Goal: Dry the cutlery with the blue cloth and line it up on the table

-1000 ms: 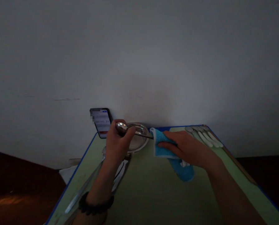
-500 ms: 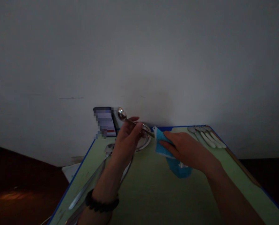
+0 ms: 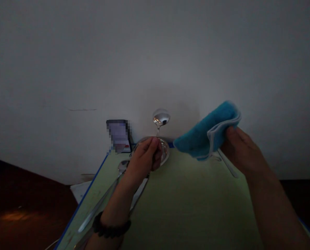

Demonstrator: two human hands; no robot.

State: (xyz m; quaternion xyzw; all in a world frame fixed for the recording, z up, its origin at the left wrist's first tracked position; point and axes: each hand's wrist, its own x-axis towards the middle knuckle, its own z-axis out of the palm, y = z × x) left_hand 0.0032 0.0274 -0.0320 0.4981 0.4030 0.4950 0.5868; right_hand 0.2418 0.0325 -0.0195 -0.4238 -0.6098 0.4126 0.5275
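Note:
My left hand (image 3: 146, 158) is closed round the handle of a shiny metal spoon (image 3: 160, 119), whose bowl stands upright above a small steel dish (image 3: 166, 150) at the table's far edge. Off to the right, my right hand (image 3: 242, 151) grips a blue cloth (image 3: 205, 133) and holds it up in the air, well apart from the spoon. A dark bead bracelet (image 3: 110, 227) circles my left wrist.
A phone (image 3: 118, 135) leans against the grey wall at the back left. Long metal utensils (image 3: 103, 205) lie along the left side of the green, blue-edged table (image 3: 186, 208). White-handled cutlery (image 3: 227, 166) shows partly behind my right hand. Dark floor lies to the left.
My right hand lifted the blue cloth off the spoon's handle and raised it up to the right. My left hand turned the spoon from lying sideways to standing upright.

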